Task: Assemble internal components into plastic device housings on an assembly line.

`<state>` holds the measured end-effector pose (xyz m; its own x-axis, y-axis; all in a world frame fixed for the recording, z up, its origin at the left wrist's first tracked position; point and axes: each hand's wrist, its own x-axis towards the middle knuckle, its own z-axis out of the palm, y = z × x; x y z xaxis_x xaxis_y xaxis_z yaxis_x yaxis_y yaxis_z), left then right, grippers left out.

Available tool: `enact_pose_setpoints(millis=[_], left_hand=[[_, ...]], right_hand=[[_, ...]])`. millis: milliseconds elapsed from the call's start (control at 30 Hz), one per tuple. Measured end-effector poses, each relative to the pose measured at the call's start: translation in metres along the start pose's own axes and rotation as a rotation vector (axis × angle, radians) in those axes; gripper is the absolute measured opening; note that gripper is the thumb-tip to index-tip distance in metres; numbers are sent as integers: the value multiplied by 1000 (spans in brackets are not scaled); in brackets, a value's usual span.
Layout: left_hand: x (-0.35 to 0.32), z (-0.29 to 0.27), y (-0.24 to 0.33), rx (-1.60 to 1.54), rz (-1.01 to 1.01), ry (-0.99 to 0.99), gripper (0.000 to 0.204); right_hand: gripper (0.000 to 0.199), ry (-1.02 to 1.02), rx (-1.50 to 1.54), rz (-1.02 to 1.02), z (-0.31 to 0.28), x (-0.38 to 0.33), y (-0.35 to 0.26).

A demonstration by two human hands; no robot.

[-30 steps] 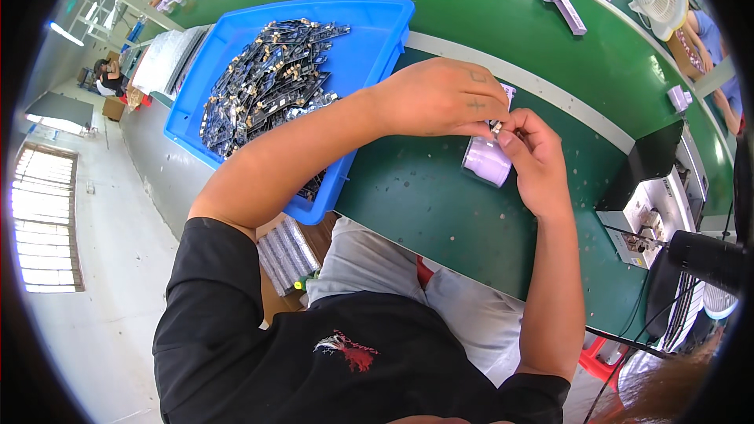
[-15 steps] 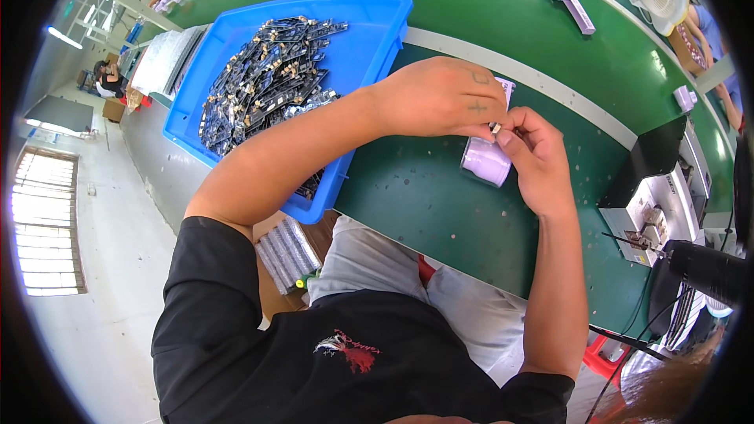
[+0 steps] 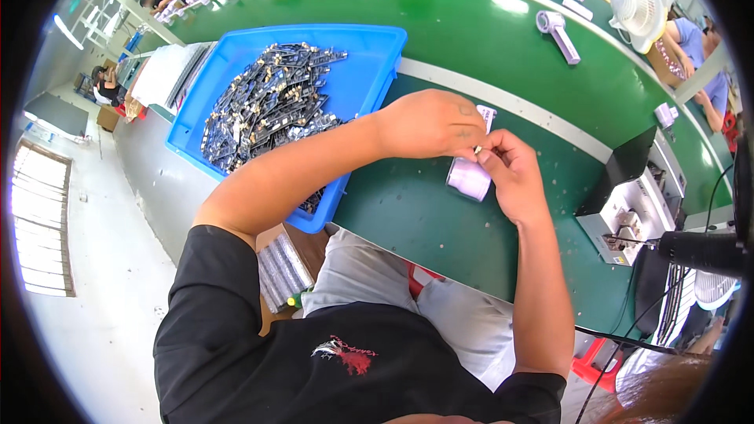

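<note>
1. Right hand (image 3: 514, 180): thumb and forefinger pinch a small metallic part (image 3: 477, 150).
2. Left hand (image 3: 436, 126): fingers curled, tips meeting the right's; grip hidden, can't tell.
3. Lilac cylindrical piece (image 3: 470, 181) just below both hands, over the bench (image 3: 416, 220), toward its far edge.
4. Blue tray (image 3: 369, 71), bench's left end: heaped dark strips (image 3: 263, 102).
5. Open box (image 3: 598, 234), bench's right end.
6. Beyond far edge: green belt (image 3: 440, 23).

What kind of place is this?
It looks like a factory assembly room: a blue tray heaped with small dark parts, lilac pieces along a long green worktop, and other people nearby.
</note>
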<state>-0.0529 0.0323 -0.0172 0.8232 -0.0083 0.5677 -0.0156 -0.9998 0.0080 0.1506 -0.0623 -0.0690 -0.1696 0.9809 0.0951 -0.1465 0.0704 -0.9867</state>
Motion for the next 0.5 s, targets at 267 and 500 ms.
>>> enact_pose_setpoints(millis=[267,500], left_hand=[[3,-3,4,-48,17,59,32],[3,-2,-1,-52,20,48,30]], right_hand=[[3,-79,24,62,-11,-3,-18],[3,-50,24,52,-7,0,-13]])
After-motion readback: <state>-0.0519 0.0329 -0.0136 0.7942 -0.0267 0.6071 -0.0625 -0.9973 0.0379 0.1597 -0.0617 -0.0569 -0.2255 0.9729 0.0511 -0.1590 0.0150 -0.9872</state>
